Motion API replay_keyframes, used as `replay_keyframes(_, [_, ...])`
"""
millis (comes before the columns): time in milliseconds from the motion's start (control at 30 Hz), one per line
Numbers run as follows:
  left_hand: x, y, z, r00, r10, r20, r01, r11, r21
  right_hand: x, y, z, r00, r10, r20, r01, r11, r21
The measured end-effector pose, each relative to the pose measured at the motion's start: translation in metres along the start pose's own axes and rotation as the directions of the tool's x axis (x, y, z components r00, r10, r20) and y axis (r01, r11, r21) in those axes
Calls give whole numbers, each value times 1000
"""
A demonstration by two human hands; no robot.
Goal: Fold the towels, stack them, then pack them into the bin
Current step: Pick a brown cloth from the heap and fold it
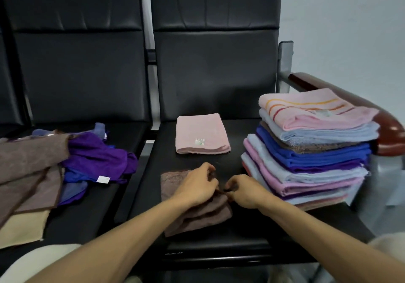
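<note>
While left grip (198, 186) and right grip (245, 191) pinch brown towel (197, 217) | long axis runs near-to-far

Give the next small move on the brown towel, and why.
Probably carry the pinched edge leftward to finish the fold: left hand and right hand both pinch the brown towel at its right edge, and its layers lie uneven, unlike the flat pink towel behind it.

A part-folded towel (203, 219) lies nearest me on the seat (247, 234), a folded towel (201, 133) behind it, a towel stack (306, 151) to its right, loose towels (65, 162) on the left seat (92, 206).
</note>
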State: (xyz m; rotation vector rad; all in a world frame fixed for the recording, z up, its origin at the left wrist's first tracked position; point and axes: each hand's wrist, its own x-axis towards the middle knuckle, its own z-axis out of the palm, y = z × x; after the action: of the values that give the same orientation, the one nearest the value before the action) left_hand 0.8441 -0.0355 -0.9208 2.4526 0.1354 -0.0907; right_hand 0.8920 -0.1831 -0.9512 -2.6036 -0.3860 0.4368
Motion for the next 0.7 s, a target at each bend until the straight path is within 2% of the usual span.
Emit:
replay_keyframes(100, [0, -2, 7, 998, 16, 54, -19, 998, 66, -4, -5, -6, 999, 2, 45, -7, 993, 114])
replay_keyframes(200, [-2, -6, -1, 992, -10, 127, 15, 999, -35, -10, -13, -12, 994, 38, 106, -61, 973, 222])
replay_keyframes(267, [-5, -14, -15, 991, -55, 120, 77, 979, -189, -15, -14, -15, 990, 38, 133, -62, 981, 184])
replay_keyframes(300, [-8, -19, -24, 994, -63, 86, 80, 974, -210, -16, -14, -15, 990, 28, 140, -45, 992, 118])
replay_keyframes(333, [-10, -24, -34, 997, -58, 45, 64, 985, -162, -18, -14, -16, 990, 16, 141, -20, 999, 28])
replay_keyframes(400, [-16, -36, -57, 999, -36, 1, 35, 988, 152, -20, -15, -13, 987, -9, 159, 29, 992, -123])
replay_keyframes(467, [-24, -46, -70, 987, -131, 92, 84, 912, 402, -23, -18, -10, 983, -13, 182, 45, 985, -169])
replay_keyframes(533, [-30, -54, -71, 929, -285, 238, 145, 869, 472, -25, -23, -9, 982, -13, 189, 49, 982, -184])
replay_keyframes(567, [-33, -57, -68, 908, -317, 275, 142, 848, 510, -25, -25, -8, 983, -13, 185, 48, 982, -185])
replay_keyframes(700, [-35, -65, -61, 921, -293, 255, 110, 825, 554, -24, -27, -4, 984, -12, 178, 39, 987, -153])
